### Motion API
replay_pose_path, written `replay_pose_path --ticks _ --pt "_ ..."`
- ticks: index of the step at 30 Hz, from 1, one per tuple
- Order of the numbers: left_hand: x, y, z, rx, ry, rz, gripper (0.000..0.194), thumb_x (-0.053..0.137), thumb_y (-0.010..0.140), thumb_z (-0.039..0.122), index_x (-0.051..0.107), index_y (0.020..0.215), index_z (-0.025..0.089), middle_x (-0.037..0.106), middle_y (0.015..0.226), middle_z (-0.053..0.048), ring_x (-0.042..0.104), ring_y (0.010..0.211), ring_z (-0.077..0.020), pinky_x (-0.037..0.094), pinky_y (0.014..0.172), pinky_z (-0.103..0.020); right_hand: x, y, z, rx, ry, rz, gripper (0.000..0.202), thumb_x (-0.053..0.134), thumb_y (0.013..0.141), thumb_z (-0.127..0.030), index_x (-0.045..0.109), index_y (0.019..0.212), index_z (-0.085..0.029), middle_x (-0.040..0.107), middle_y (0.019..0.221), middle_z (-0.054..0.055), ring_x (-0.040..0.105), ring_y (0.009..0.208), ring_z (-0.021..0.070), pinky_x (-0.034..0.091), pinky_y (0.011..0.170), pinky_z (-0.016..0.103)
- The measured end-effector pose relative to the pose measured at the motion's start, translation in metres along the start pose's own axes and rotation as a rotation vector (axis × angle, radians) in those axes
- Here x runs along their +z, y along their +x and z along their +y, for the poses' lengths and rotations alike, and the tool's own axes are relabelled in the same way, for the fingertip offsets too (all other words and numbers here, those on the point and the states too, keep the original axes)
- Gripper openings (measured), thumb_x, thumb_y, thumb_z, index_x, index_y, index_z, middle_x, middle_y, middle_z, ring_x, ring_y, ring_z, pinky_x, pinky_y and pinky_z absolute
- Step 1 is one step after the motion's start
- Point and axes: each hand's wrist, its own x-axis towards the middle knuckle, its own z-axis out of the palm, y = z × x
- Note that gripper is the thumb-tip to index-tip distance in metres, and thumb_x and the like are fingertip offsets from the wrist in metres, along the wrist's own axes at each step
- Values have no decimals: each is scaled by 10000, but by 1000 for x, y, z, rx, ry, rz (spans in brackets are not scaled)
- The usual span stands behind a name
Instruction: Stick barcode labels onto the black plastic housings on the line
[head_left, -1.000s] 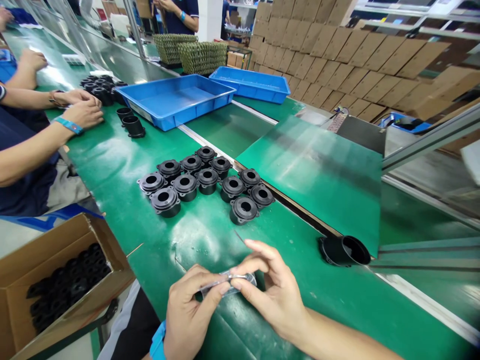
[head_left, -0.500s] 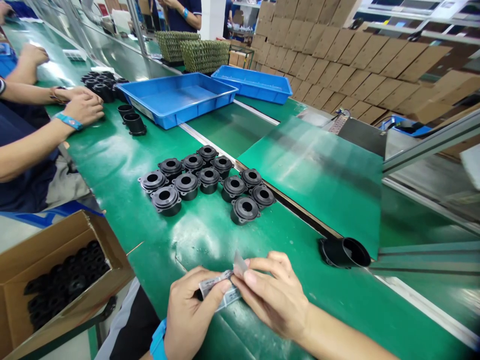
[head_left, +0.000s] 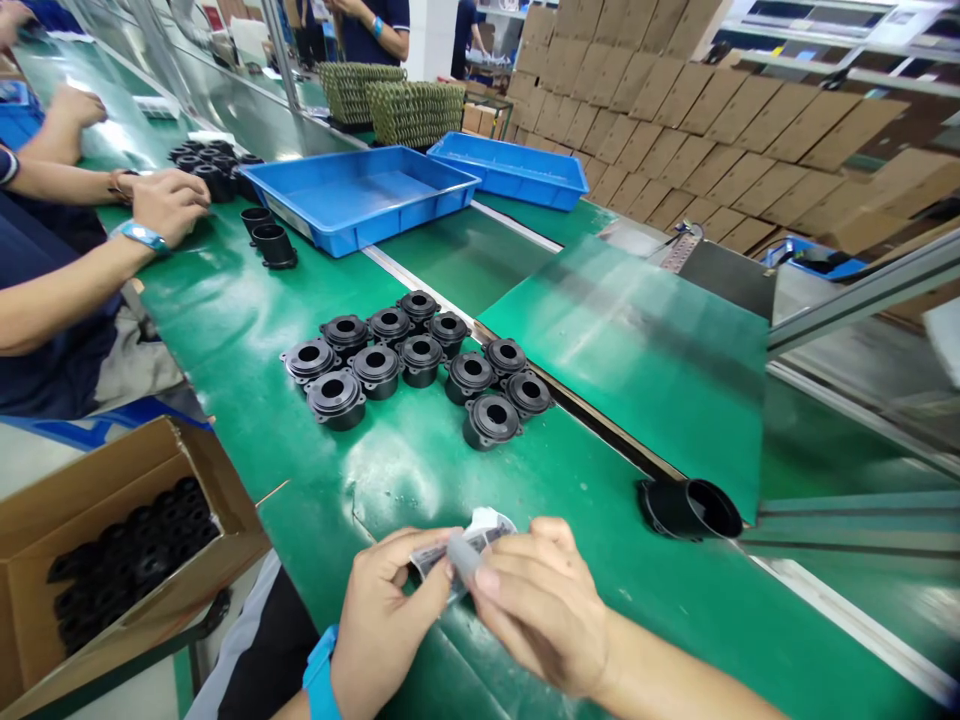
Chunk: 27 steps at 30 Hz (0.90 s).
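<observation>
A printed sheet [head_left: 430,560] is pinched by the left hand [head_left: 379,625], a translucent piece [head_left: 464,557] by the right hand [head_left: 553,612] — full separation unclear; black parts [head_left: 490,436] are grouped beyond.

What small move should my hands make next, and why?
I'd probably ease the right hand gently away, with the left hand holding the sheet steady: the left grips the sheet's edge, while the right seems to pinch a raised, greyish flap over it.
</observation>
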Motion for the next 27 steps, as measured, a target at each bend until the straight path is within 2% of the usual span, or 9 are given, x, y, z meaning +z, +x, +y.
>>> replay_pose_path --ticks 2,3,5,8,10,12,16,22,27 --pt "0 0 -1 -63 -56 30 150 766 890 305 868 910 197 839 829 -65 789 727 -214 633 656 -246 -1 -1 -5 -36 84 -25 329 574 1082 -161 629 1391 -258 863 871 -8 818 731 188 553 705 367" --pt "0 0 -2 -86 -78 46 164 777 887 321 870 931 193 845 833 -67 799 740 -224 645 673 -258 -1 -1 -7 -46 117 -20 311 575 1090 -179 636 1376 -287 862 864 -17 820 723 190 576 691 363" --pt "1 -1 -4 -96 -92 69 171 785 884 331 866 939 191 845 816 -60 804 738 -227 649 679 -260 2 -2 -10 -20 152 45 466 628 1058 -148 565 1476 -345 866 919 -10 829 757 211 627 699 374" --pt "0 -4 -6 -49 -42 60 122 776 890 298 854 879 205 827 764 -30 779 684 -192 620 643 -226 15 -4 -11 105 160 195 807 703 971 -39 385 1640 -357 839 1140 85 833 906 266 681 786 458" --pt "0 -5 -6 -18 4 44 99 771 896 272 855 872 224 827 760 -14 772 674 -173 603 638 -206 24 -5 -10 207 196 229 845 722 957 -16 379 1650 -357 799 1227 119 822 980 285 695 845 498" --pt "0 -6 -5 15 34 40 95 770 892 234 863 902 250 845 799 1 788 704 -161 602 666 -188 29 -6 -9 278 261 226 817 735 971 -26 397 1642 -349 791 1207 113 817 1000 282 700 892 490" --pt "0 -6 -2 86 64 40 216 733 855 119 860 908 285 852 820 42 799 715 -132 595 690 -154 27 -8 -9 353 368 207 718 724 1043 -121 391 1646 -321 791 1072 74 822 953 254 679 982 473" --pt "-1 -6 -1 93 109 34 143 780 859 164 845 889 287 830 773 62 783 694 -121 587 672 -148 19 -5 -2 317 430 177 675 684 1088 -175 373 1670 -321 761 1241 133 834 819 200 726 851 380" --pt "-1 -6 -1 99 109 33 79 806 868 208 836 864 281 810 733 68 757 653 -108 570 648 -141 18 -4 -1 263 409 151 716 655 1080 -96 340 1695 -281 772 1273 150 851 949 240 711 954 405"
